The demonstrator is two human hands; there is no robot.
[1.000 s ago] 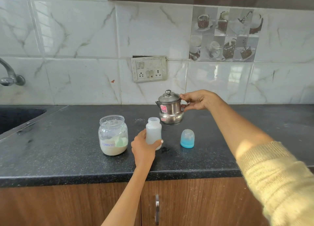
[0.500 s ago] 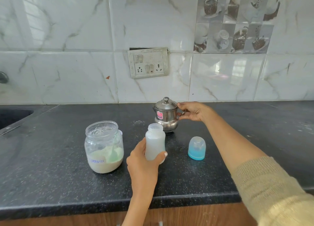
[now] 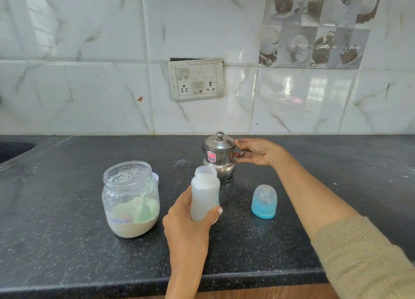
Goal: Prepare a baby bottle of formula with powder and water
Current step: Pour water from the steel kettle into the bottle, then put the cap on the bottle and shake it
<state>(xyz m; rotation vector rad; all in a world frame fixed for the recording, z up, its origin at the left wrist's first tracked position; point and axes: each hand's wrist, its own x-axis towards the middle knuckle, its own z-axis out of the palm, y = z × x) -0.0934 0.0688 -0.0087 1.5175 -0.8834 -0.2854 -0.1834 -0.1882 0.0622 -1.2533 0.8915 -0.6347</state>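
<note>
A translucent baby bottle (image 3: 204,195) stands uncapped on the black counter (image 3: 67,242), with a whitish fill inside. My left hand (image 3: 186,226) grips its lower half from the near side. Behind it sits a small lidded steel kettle (image 3: 219,157) with a pink sticker. My right hand (image 3: 260,152) holds the kettle's handle between the thumb above and the fingers below. An open glass jar (image 3: 131,199) of formula powder stands to the left, with a green scoop (image 3: 143,208) inside. The bottle's blue cap (image 3: 264,201) rests on the counter to the right.
A white lid (image 3: 155,177) peeks out behind the jar. The sink (image 3: 13,149) is at the far left. A switch and socket plate (image 3: 196,79) sits on the tiled wall behind the kettle. The counter's front edge (image 3: 89,285) runs just below my wrists.
The view has moved closer and lower over the counter. My right hand stays at the kettle's handle, with thumb and fingers now spread wider. My left hand keeps hold of the bottle.
</note>
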